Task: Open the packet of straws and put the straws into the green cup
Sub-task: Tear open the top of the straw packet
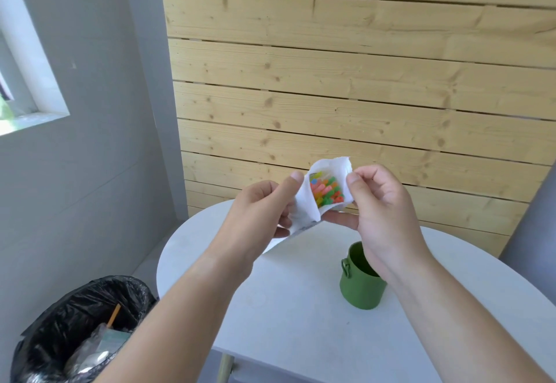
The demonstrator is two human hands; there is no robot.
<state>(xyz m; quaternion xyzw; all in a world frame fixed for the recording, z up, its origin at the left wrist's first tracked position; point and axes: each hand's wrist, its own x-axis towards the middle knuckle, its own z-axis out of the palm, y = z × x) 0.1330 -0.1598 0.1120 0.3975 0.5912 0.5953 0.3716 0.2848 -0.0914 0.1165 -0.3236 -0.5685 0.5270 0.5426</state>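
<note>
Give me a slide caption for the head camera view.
Left hand and right hand hold the white packet open, coloured straws showing; green cup stands on the table.

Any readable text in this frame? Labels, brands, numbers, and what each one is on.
No text here can be read.
White paper packet of coloured straws: faint grey marks near its lower fold, too blurred to read.
Green cylindrical cup: no marking visible.
Wrappers in the black-lined bin: too small and blurred to tell whether they carry print.
</note>
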